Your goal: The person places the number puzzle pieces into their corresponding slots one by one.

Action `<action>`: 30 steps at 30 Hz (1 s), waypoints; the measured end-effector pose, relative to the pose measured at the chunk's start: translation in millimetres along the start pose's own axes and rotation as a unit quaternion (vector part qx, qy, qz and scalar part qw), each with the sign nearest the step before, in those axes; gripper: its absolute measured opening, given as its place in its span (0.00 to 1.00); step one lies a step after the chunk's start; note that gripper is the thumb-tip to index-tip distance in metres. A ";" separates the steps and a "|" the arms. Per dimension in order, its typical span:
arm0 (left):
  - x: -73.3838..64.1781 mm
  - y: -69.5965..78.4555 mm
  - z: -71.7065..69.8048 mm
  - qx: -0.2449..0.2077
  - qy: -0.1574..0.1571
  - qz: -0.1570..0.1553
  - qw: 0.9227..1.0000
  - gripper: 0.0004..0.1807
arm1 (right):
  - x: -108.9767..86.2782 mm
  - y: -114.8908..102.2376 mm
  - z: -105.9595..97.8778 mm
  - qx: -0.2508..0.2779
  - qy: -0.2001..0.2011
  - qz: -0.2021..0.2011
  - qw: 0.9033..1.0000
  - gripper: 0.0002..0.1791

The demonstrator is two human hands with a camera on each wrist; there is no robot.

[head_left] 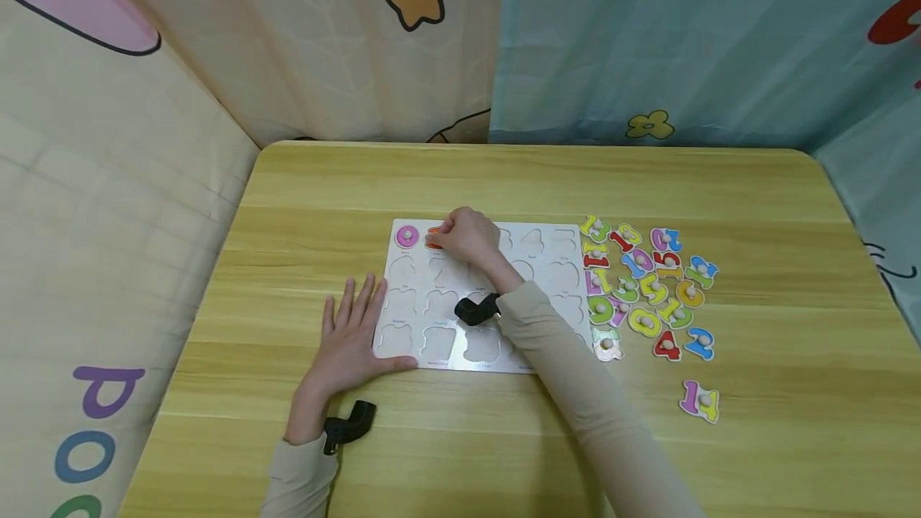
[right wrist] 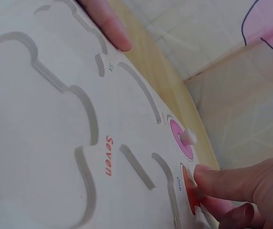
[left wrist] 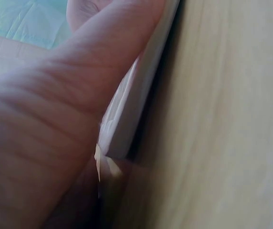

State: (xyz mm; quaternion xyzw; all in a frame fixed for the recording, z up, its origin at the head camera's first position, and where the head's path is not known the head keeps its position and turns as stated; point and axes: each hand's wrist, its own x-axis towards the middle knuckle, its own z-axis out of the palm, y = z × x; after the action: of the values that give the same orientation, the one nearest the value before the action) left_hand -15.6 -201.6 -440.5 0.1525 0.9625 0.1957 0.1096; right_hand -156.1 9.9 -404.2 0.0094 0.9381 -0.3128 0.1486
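Note:
A white number puzzle board with rows of cut-out recesses lies on the table. Its top-left recess holds a pink zero piece with a knob. Beside it, my right hand pinches an orange-red number one piece with thumb and fingers. That piece sits at the recess labelled "One" in the right wrist view. My left hand lies spread at the board's lower left corner, fingers along the left edge and thumb at the bottom edge. In the left wrist view, the palm side and the board's side edge show close up.
Several colourful knobbed number pieces are scattered right of the board, some against its edge. A pink-and-yellow piece lies apart, nearer the front. The wooden table meets printed curtains at the back.

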 end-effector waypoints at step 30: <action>-0.8 2.3 0.1 -0.011 -0.004 0.003 1.000 0.69 | -26.1 29.3 -6.1 -0.004 -0.024 -0.126 0.992 0.16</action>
State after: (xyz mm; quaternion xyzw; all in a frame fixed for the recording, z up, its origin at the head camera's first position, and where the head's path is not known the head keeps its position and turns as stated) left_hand -14.2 -199.8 -439.5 0.1548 0.9594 0.2060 0.1149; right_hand -129.5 39.1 -409.3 -0.1166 0.9291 -0.3258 0.1308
